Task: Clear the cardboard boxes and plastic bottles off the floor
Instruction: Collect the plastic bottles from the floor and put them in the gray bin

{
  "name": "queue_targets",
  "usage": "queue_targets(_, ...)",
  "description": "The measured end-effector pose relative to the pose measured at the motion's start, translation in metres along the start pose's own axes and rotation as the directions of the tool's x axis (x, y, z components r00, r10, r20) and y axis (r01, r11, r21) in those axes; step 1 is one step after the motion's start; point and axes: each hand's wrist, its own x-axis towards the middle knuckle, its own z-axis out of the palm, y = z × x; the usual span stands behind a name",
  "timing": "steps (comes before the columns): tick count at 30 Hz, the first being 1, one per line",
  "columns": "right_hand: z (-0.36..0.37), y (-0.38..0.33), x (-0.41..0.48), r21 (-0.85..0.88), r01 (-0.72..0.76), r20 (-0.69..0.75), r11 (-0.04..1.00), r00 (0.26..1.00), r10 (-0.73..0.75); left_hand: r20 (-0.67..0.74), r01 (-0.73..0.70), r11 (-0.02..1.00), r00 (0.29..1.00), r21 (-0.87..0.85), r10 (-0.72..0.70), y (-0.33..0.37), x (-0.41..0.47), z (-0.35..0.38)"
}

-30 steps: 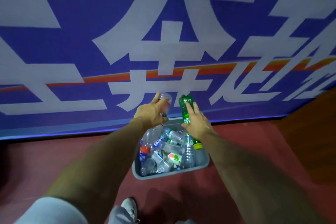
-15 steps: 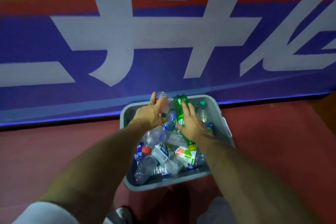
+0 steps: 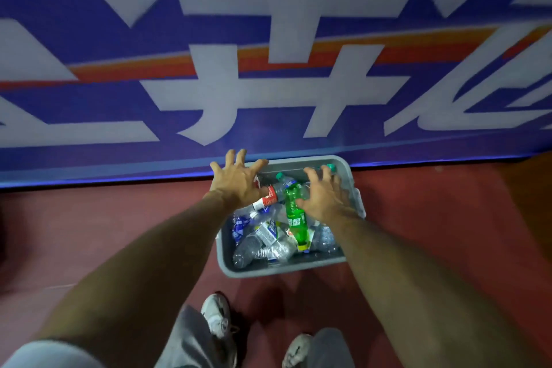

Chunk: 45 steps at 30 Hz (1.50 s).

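Nearest the camera, two white shoes, one (image 3: pixel 216 315) ahead of the other (image 3: pixel 295 346), stand on the dark red floor (image 3: pixel 448 218) below grey trouser legs. Both bare forearms stretch forward from the lower corners.

Just ahead of the shoes a grey plastic tub (image 3: pixel 280 269) sits on the floor, piled with plastic bottles. Crushed clear bottles (image 3: pixel 260 248) with blue and white labels fill its near half. A green bottle (image 3: pixel 294 218) lies on top of the pile, its yellow cap towards the near wall. Just left of its far end lies a clear bottle with a red label (image 3: pixel 268 196).

The left grip (image 3: pixel 236 181) hangs over the tub's far left corner, fingers spread wide, holding nothing; the red-labelled bottle lies partly under its palm. The right grip (image 3: pixel 324 194) is spread just as wide over the far right part, also empty, its thumb just beside the green bottle; whether they touch I cannot tell.

Beyond the tub stands a blue banner (image 3: pixel 268 98) with large white characters and an orange stripe.
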Motion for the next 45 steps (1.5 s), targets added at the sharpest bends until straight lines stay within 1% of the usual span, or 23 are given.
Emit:
queue_targets(5, -0.096, -0.014, -0.073, -0.009, 0.012, -0.062, 1.0, 0.998, -0.013, -0.008, -0.017, 1.0, 1.0, -0.009, 0.017, 0.02, -0.062, -0.101)
queue_targets(8, -0.149, -0.009, -0.118, 0.003, 0.018, -0.121, 1.0, 0.993, -0.017, -0.017, -0.054, 0.998, 0.998, -0.033, 0.054, 0.035, -0.09, -0.162)
queue_targets(11, -0.195, 0.001, -0.157, 0.008, -0.009, -0.184, 1.0, 0.983, 0.01, -0.078, -0.109, 0.992, 0.991, -0.057, 0.104, 0.051, -0.107, -0.218)
queue_targets(13, -0.22, 0.009, -0.183, 0.008, -0.047, -0.23, 0.999, 0.972, 0.048, -0.111, -0.165, 0.985, 0.981, -0.042, 0.159, 0.063, -0.116, -0.248)
queue_targets(16, -0.247, 0.018, -0.221, 0.03, -0.114, -0.301, 0.993, 0.946, 0.118, -0.159, -0.262, 0.965, 0.953, 0.007, 0.26, 0.085, -0.123, -0.284)
queue_targets(19, -0.263, 0.024, -0.254, 0.102, -0.22, -0.339, 0.97, 0.909, 0.242, -0.189, -0.367, 0.928, 0.909, 0.055, 0.371, 0.108, -0.127, -0.309)
queue_targets(22, -0.263, 0.03, -0.286, 0.178, -0.353, -0.344, 0.919, 0.852, 0.394, -0.166, -0.487, 0.869, 0.853, 0.093, 0.495, 0.133, -0.137, -0.322)
queue_targets(25, -0.248, 0.036, -0.322, 0.262, -0.446, -0.341, 0.856, 0.787, 0.515, -0.122, -0.592, 0.8, 0.791, 0.096, 0.6, 0.156, -0.153, -0.326)
queue_targets(27, -0.236, 0.04, -0.351, 0.311, -0.515, -0.315, 0.799, 0.737, 0.598, -0.075, -0.659, 0.747, 0.743, 0.085, 0.665, 0.173, -0.168, -0.325)
queue_targets(32, -0.198, 0.057, -0.438, 0.415, -0.66, -0.265, 0.626, 0.571, 0.777, -0.018, -0.805, 0.577, 0.58, 0.138, 0.814, 0.233, -0.219, -0.307)
queue_targets(36, -0.163, 0.066, -0.512, 0.499, -0.725, -0.214, 0.475, 0.429, 0.878, 0.016, -0.891, 0.417, 0.427, 0.178, 0.904, 0.281, -0.28, -0.283)
queue_targets(39, -0.133, 0.067, -0.572, 0.545, -0.755, -0.18, 0.364, 0.319, 0.93, 0.044, -0.943, 0.288, 0.299, 0.166, 0.953, 0.314, -0.337, -0.263)
queue_targets(45, -0.053, 0.049, -0.702, 0.571, -0.812, -0.063, 0.118, 0.1, 0.993, 0.127, -0.993, 0.034, 0.048, 0.115, 0.991, 0.352, -0.471, -0.208)
